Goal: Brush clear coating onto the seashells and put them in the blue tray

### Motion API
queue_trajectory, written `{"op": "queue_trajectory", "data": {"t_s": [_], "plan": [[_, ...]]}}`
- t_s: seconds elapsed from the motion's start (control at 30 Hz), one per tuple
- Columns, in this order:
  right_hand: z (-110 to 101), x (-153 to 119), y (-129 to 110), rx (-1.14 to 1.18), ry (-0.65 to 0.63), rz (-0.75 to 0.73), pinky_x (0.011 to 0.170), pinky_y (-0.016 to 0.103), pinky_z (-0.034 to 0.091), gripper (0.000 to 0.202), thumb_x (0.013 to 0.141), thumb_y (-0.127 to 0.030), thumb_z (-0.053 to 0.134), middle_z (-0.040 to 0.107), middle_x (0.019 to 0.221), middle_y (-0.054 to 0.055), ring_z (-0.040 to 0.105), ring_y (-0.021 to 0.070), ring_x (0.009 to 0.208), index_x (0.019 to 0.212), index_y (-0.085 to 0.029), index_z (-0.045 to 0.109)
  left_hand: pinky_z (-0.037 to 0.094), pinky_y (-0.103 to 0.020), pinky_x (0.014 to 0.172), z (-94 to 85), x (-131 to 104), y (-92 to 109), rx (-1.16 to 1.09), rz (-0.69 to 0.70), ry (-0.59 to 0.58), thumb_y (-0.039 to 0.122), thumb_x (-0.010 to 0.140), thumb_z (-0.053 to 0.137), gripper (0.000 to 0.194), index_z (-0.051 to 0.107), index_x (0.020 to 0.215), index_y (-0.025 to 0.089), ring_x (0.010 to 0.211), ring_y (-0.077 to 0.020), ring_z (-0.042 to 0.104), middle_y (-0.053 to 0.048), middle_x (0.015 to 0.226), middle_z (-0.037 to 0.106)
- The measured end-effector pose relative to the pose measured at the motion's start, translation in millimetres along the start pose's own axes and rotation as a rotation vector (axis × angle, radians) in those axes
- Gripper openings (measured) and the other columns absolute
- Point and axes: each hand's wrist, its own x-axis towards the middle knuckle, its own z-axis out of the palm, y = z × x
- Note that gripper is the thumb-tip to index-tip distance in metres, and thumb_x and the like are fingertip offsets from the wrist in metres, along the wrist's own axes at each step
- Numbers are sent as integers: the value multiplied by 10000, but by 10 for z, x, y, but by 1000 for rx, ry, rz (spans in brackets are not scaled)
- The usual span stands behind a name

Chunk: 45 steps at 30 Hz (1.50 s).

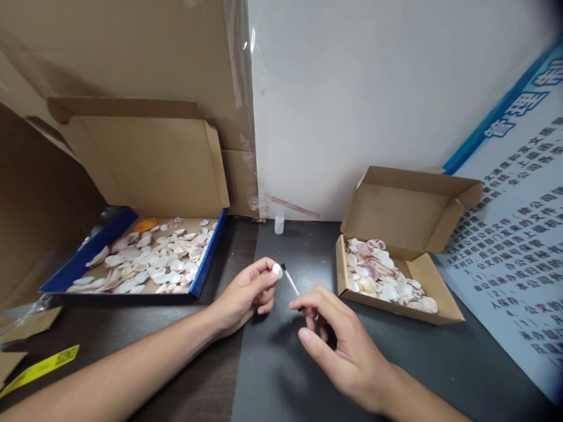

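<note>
Closest to you at the lower left of the frame, a yellow label (pixel 41 370) is lying on the dark table (pixel 197 392). Right of bottom centre, your right hand (pixel 338 346) is hovering over a dark grey mat (pixel 264 378), its thumb standing apart from the index finger. A slim pen (pixel 291 282) with a white barrel is slanting up and left from those fingers, and its black tip is pointing toward the centre of the frame; you cannot tell from this angle whether they are gripping it. Just left of centre, your left hand (pixel 248 296) is pinching a small white shell (pixel 277 270) between thumb and index finger, near that tip.

Farther off, on the right of the frame, a cardboard box (pixel 435 284) is standing with its lid raised and is holding a pile of mixed shells (pixel 382 272). On the left, a blue-sided box (pixel 210 252) is standing open too, carrying many pale shells (pixel 162 261), with an orange piece (pixel 146 225) lying near its back. Beyond your hands, a small white bottle (pixel 279 225) is standing near a white panel (pixel 352 88), while a printed poster (pixel 514 234) is filling the right edge.
</note>
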Motion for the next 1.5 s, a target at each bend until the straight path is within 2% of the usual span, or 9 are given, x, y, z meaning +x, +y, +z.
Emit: {"op": "queue_trajectory", "data": {"t_s": [0.1,0.2,0.47,0.83,1.07,1.13,1.27,1.4,1.5], "plan": [[5,10,4,0,-2,30,641,265,432,239,938,-255,546,540,891,5,537,141,728,1176,-263,565,246,-147,415,4,0,-2,-5,13,-11,308,799,730,286,470,841,193,450,-39,176,113,548,307],[1,22,16,48,4,-22,654,271,444,252,941,-279,540,562,969,26,561,154,788,1191,-262,566,245,-146,413,-1,5,-11,25,9,-24,350,824,720,288,482,857,191,450,-36,174,114,556,296],[-2,16,14,64,-7,15,687,277,462,229,973,-322,501,595,951,29,572,156,789,1171,-251,591,259,-150,416,-20,9,-23,78,-22,-29,422,842,696,307,489,864,196,443,-43,185,120,518,282],[-14,28,1,48,14,13,682,284,448,211,969,-338,500,553,894,26,540,159,769,1118,-236,611,270,-144,424,1,-5,-7,51,-3,-38,356,845,673,253,468,853,207,450,-43,182,114,556,289],[1,33,20,91,8,38,672,264,450,224,970,-329,509,594,896,14,559,140,735,1159,-244,594,264,-147,423,0,-8,-4,75,-15,-41,360,869,638,220,479,887,208,450,-51,180,116,540,270],[1,35,14,92,-22,18,667,264,450,231,957,-337,524,606,944,29,567,149,764,1149,-240,607,258,-149,422,0,-9,-6,73,-20,-38,369,870,638,230,473,887,209,452,-52,172,116,538,266],[-5,37,-4,89,-35,41,638,260,441,220,975,-342,493,607,875,17,551,141,707,1120,-237,621,250,-151,427,8,-10,-4,67,-26,-21,375,867,641,239,467,886,211,453,-55,169,117,535,257],[-13,41,-7,71,-55,-9,645,262,450,210,951,-317,526,626,936,32,580,151,755,1110,-239,638,228,-147,417,18,-9,1,47,-1,23,375,853,655,248,470,869,211,445,-49,170,114,552,252],[-13,46,3,39,-42,18,649,256,453,201,959,-294,518,618,881,13,575,137,721,1112,-240,637,230,-145,419,20,-9,-1,33,11,28,372,845,667,254,472,865,211,440,-46,165,117,544,240]]}}
